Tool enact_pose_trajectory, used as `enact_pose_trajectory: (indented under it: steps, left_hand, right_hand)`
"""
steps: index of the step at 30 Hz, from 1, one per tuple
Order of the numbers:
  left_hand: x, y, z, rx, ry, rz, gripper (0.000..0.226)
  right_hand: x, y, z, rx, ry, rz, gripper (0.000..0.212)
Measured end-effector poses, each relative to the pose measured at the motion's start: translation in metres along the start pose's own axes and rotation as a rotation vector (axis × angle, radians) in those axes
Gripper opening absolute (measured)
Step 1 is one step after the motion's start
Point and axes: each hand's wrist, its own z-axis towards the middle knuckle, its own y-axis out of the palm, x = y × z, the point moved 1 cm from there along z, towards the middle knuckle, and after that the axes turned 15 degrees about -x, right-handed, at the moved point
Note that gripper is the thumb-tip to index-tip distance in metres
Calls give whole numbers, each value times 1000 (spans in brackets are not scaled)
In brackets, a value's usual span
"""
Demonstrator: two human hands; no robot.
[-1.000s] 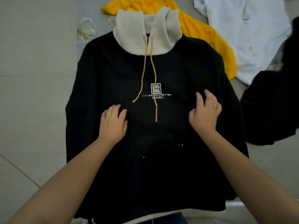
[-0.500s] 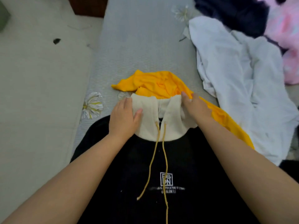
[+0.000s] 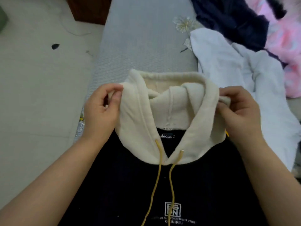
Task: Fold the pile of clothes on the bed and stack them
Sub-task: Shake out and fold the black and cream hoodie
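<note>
On the ribbed grey bed [image 3: 146, 46], left hand [image 3: 100, 111] and right hand [image 3: 239, 111] pinch the black hoodie's [image 3: 130, 193] thick cream fleece hood [image 3: 162, 111]

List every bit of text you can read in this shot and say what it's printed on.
"shion :" – neck label inside the black hoodie; its start is hidden by the cream hood.
"PS" over "DN" – boxed logo on the hoodie's chest; letters blurred, so uncertain.
Line under the logo – too blurred to read.
"ORIGINAL" – bottom line, blurred and cut off at the frame edge, likely reading.
</note>
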Motion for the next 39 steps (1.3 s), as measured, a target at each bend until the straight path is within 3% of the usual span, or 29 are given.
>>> enact_pose_trajectory:
  steps: [2,3,4,6,8,9,14,17,22,30,32,39]
  left_hand:
    - [7,3,-1,62,158,244,22]
    - [6,10,5,15,120,353,30]
    - [-2,19,11,-92,6,453,39]
    - [-20,35,18,-361,-328,664,55]
    - [-33,44,11,-464,-510,802,61]
    - [-37,45,1,-489,-529,839,61]
    - [-58,57,-92,-657,-189,1027,51]
    - [-80,51,-146,-751,-299,1104,58]
    - [-94,47,-174,-801,-388,1113,62]
    - [-90,49,-174,-782,-421,1118,63]
    - [-85,47,-172,-843,-438,1135,61]
    - [-51,11,-198,-858,-206,1122,46]
  right_hand:
    - [-2,9,4,90,-47,-145,25]
    - [8,15,11,100,-17,-269,25]
    - [23,23,21,72,43,-449,29]
    - [60,36,31,-113,337,-751,41]
    - [80,42,23,-197,616,-870,48]
    - [83,45,11,-193,656,-883,49]
    - [94,72,-84,-201,386,-1140,49]
    - [114,94,-147,-278,294,-1171,51]
    - [140,119,-189,-410,388,-1122,54]
    - [144,121,-185,-368,389,-1094,59]
    - [141,120,-184,-386,406,-1080,62]
    - [133,119,-188,-455,480,-1031,77]
